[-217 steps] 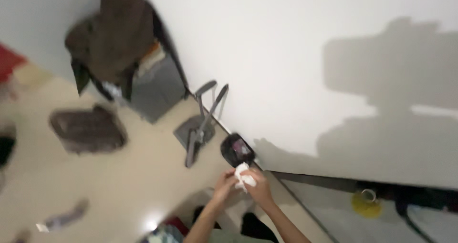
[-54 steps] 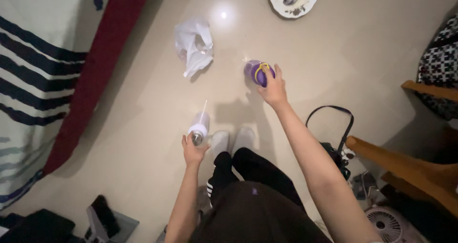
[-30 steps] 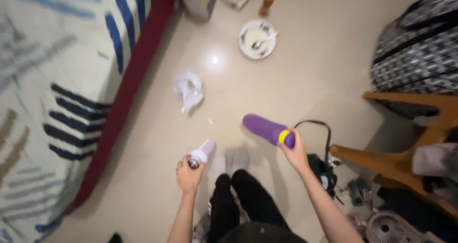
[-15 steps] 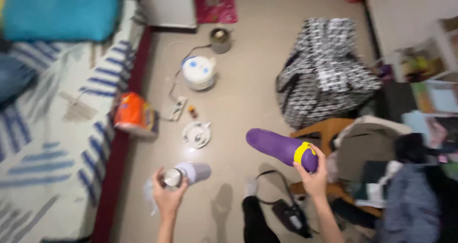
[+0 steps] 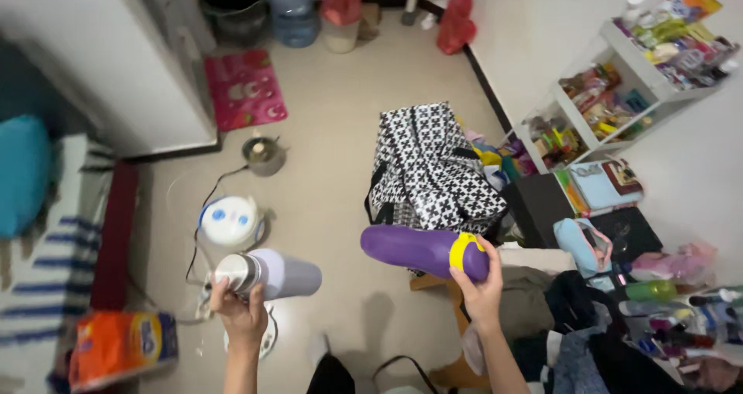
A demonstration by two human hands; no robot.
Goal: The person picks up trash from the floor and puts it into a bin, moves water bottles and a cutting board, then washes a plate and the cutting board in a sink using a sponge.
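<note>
We had raised our gaze from the floor across the room, our left hand [image 5: 241,316] still gripping the lavender flask [image 5: 267,274] and our right hand [image 5: 480,289] the purple bottle [image 5: 422,251] at three o'clock of it.

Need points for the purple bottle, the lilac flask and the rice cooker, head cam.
purple bottle [image 5: 410,248], head view, on its purple body left of the yellow band.
lilac flask [image 5: 288,275], head view, on its lilac side wall.
rice cooker [image 5: 231,220], head view, on its white lid.
</note>
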